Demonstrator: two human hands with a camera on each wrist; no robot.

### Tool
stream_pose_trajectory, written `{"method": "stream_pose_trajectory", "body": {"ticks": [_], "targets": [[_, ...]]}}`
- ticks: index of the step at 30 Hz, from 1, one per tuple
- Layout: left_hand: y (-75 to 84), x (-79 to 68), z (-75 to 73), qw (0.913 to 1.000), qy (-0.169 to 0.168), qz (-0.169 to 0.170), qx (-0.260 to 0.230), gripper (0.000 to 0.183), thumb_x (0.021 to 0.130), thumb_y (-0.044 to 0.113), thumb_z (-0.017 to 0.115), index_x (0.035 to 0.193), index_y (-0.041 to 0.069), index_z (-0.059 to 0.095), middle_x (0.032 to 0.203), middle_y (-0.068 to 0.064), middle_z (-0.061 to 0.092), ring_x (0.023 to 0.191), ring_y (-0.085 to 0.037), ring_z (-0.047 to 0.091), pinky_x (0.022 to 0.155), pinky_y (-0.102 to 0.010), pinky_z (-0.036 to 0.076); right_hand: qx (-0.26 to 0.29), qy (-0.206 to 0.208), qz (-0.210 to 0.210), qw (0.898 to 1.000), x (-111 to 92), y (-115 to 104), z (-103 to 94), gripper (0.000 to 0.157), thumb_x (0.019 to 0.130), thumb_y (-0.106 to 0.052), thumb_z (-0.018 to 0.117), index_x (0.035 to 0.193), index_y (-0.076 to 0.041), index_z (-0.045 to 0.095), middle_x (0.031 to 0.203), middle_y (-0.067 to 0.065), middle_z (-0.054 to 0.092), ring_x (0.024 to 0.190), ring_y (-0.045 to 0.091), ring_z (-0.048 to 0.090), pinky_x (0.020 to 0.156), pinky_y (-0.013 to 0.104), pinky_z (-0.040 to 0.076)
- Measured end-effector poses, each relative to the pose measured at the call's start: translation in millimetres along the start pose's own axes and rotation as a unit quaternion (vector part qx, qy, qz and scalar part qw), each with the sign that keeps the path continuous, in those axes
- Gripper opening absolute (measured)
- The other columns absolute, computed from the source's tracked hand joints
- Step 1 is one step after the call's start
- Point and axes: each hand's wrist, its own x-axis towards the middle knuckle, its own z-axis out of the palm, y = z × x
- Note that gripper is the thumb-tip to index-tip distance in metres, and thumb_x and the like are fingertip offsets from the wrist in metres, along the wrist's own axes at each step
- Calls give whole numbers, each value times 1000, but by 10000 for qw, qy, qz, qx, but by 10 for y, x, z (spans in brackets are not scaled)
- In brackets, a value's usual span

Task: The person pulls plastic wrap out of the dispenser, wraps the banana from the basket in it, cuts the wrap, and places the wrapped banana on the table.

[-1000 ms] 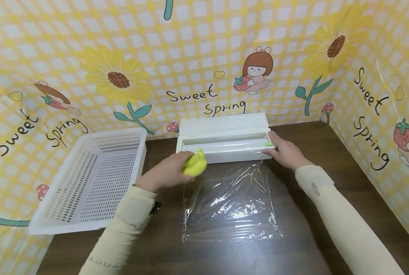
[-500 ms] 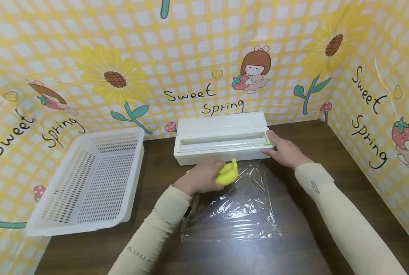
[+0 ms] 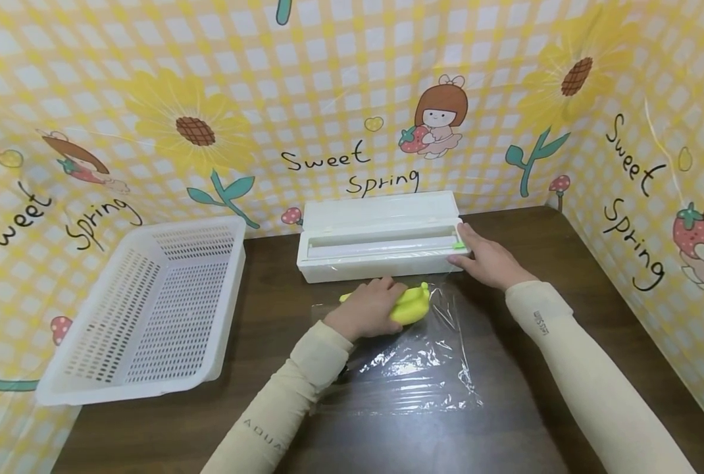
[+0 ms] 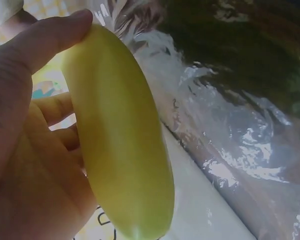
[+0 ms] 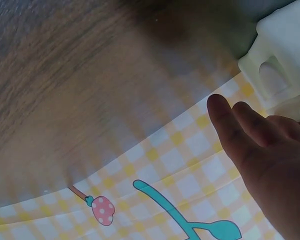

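My left hand (image 3: 366, 308) grips a bright yellow bunch of bananas (image 3: 412, 307), smooth like a toy, low over the upper part of a clear cling film sheet (image 3: 414, 382). One banana (image 4: 120, 135) fills the middle of the left wrist view, my thumb across its end and the fingers behind it. The film runs forward from a white cling film dispenser box (image 3: 376, 264), its lid raised and the roll showing inside. My right hand (image 3: 491, 261) holds the box's right end, thumb at the front. In the right wrist view its fingers (image 5: 230, 125) lie beside the box end.
A white slotted plastic basket (image 3: 224, 316) stands at the left of the dark wooden table (image 3: 494, 434). A yellow checked cloth (image 3: 304, 85) with printed figures rises behind the box and along both sides.
My left hand has carried the bananas rightward and down, from in front of the box's left half to over the film. The right hand stays at the box end.
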Motion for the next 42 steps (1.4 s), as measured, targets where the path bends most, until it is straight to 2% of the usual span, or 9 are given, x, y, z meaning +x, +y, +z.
{"method": "stream_pose_trajectory", "body": {"ticks": [5,14,22,29,37,42], "targets": [[13,54,64,9999,96,-38,54,72,84,40,78,144,14,49,118,-3,53,103,-19,50,89,-38,45,57,38,57,10000,-9,-7,8,84,103,-48,54,162,-9,10,167,11,8,147,43,22,116,56,21],[-12,73,249,9997,-48,-166,174,80,85,49,77,151,17,45,125,-7,55,106,-21,53,91,-39,46,91,53,19,9999,-27,-16,6,84,103,-48,54,162,-9,9,167,12,8,147,43,21,117,56,19],[-13,62,248,9999,-88,-142,43,85,85,49,77,155,16,40,127,-7,54,107,-21,52,95,-40,45,-2,-33,-11,10000,-31,2,-14,89,101,-53,54,162,-8,9,166,13,7,147,45,19,116,58,19],[-4,21,210,9999,-79,-86,-31,87,85,48,78,155,15,39,129,-8,54,110,-21,52,98,-41,45,-128,-114,-15,9999,-20,2,-5,96,98,-50,62,162,-7,5,166,15,6,147,44,20,115,59,20],[57,-27,186,9999,-121,40,-17,87,84,47,79,155,12,41,129,-9,55,112,-23,54,100,-43,45,-75,-64,-33,9999,-13,12,25,95,98,-46,64,162,-7,6,165,18,7,147,45,20,116,58,19],[74,-55,194,9999,-118,30,-58,85,84,46,79,154,14,42,130,-8,56,113,-23,54,101,-43,44,-64,-99,14,9999,-15,21,30,98,96,-49,65,162,-9,4,165,19,6,147,45,19,116,58,19]]}}
